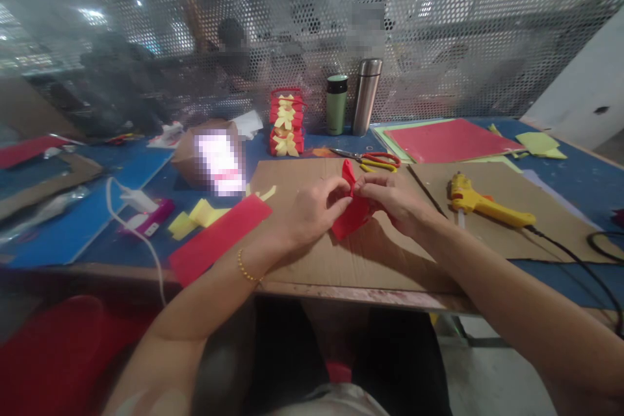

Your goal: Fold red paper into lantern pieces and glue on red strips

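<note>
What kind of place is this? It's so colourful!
It looks like a small craft workshop, though I can't be certain. There's a yellow glue gun, a big red sheet lying over pale green ones, and two hands, left and right, pinching a red piece.

A green tumbler and a taller steel flask stand side by side before a perforated metal screen beyond my blue surface; to my left, a blurred-out display glows in front of a brown bundle, near a purple power strip and white plug.
</note>
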The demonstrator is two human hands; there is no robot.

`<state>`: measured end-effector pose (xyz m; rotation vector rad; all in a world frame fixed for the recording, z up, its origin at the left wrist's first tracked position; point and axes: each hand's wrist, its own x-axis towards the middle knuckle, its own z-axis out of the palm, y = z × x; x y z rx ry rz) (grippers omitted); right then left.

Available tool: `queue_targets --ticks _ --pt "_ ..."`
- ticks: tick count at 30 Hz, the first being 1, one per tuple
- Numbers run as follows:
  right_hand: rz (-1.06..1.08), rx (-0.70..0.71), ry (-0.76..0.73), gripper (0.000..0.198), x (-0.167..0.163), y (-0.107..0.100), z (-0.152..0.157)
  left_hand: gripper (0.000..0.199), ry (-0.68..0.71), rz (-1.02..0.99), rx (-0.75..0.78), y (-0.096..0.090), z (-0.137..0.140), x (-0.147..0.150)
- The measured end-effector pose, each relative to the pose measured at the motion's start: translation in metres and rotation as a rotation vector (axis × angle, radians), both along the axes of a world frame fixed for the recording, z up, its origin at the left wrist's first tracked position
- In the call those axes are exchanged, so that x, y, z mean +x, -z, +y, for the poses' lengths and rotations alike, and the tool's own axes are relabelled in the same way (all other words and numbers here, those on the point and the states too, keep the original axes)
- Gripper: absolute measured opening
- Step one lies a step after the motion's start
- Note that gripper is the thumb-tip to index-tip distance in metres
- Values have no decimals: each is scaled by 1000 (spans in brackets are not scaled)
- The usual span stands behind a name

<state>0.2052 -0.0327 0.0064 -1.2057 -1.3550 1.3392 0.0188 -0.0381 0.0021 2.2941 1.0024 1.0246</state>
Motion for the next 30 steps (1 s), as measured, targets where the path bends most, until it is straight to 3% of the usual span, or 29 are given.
queue_targets --ticks 8,15,24,30 --pt "8 1 40 13 -1 -2 0 8 15 19 69 0 -2 1" --pt "-25 180 37 15 -3 -6 -6 5 -23 -5 95 -1 -2 1" --pt "-14 303 0 26 -1 -1 -4 5 -66 -57 173 3 -1 2" --pt "13 366 12 29 2 1 -4 14 -40 -42 99 -3 -1 -1"
